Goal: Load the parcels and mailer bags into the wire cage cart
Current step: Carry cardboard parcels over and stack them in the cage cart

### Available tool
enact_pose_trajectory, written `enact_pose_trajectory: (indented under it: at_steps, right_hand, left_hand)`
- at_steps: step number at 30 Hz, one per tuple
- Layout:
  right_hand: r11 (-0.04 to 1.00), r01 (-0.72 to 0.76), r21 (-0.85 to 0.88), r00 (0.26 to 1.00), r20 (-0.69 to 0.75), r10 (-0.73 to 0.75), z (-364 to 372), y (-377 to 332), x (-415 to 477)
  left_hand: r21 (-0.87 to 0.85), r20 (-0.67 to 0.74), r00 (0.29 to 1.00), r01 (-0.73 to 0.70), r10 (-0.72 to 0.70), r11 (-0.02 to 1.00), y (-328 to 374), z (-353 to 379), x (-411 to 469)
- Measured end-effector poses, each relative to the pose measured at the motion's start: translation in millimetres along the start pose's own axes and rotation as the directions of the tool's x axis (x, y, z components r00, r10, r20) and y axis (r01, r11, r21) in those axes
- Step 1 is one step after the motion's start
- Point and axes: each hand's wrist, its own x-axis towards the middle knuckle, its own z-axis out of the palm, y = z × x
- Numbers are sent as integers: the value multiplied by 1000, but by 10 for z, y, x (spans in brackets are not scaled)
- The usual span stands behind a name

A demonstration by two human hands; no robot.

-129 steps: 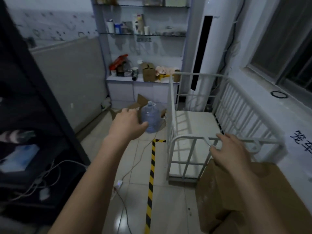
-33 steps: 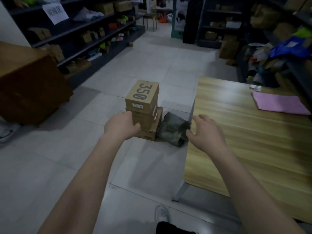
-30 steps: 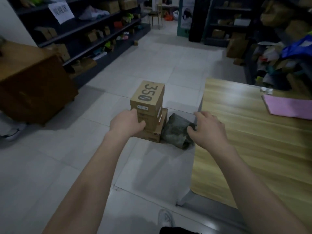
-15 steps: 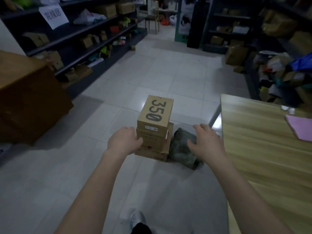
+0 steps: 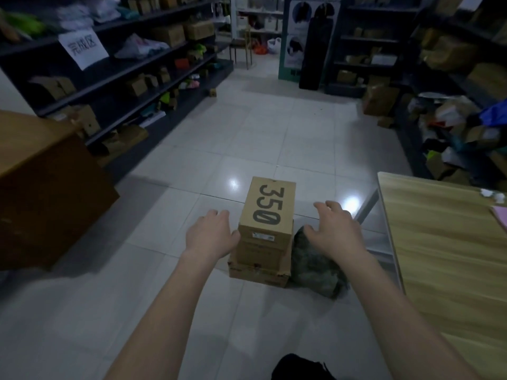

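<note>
A stack of brown cardboard boxes stands on the tiled floor. The top box (image 5: 268,210) is printed "350"; a wider box (image 5: 259,266) lies at the bottom. A dark crumpled mailer bag (image 5: 315,266) leans against the stack's right side. My left hand (image 5: 211,233) is open just left of the top box, its thumb near the box's front corner. My right hand (image 5: 333,229) hovers open above the bag, to the right of the top box. Neither hand holds anything. The wire cage cart is out of view.
A wooden table (image 5: 450,242) fills the right side. A large brown box (image 5: 41,187) stands at the left. Dark shelving (image 5: 131,75) with parcels lines the left wall, and more shelves with piled parcels (image 5: 461,124) line the right. Open floor stretches behind the stack.
I turned from the wire cage cart to the box stack and have come closer. Both hands have spread open and now flank the top box.
</note>
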Motion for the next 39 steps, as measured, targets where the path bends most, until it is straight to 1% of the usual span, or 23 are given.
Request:
enact_pose_trajectory:
  at_steps: [7,12,19,23,26,30,32,35,39]
  right_hand:
    - [999,-19,33,1000,24,18,131,-97,592]
    - [999,-12,40,998,61,10,217,-51,1244]
    - [997,2,76,991,136,-13,263,236,2443]
    - [996,13,88,983,184,-29,383,396,2978]
    - [993,24,114,978,202,-46,638,499,3293]
    - [968,35,249,978,192,-85,1114,636,3586]
    - [960,55,274,972,205,-114,1405,701,3722]
    - [965,49,256,971,213,-106,1861,779,3949]
    - [986,-33,162,960,279,-14,2485,798,4236]
  left_hand:
    - [-47,77,997,4,0,999,-32,82,695]
    - [-68,119,993,28,-20,997,37,236,1315]
    - [-79,220,971,117,-97,990,305,530,2415]
    - [-133,287,947,188,-144,973,456,811,2921]
    - [-182,316,932,244,-178,953,467,1119,3202]
    - [-193,328,917,298,-225,935,352,1559,3524]
    - [-203,322,913,323,-249,924,288,1777,3676]
    - [-198,294,925,304,-239,932,185,2135,3888]
    - [-202,298,931,279,-212,939,104,2592,4232]
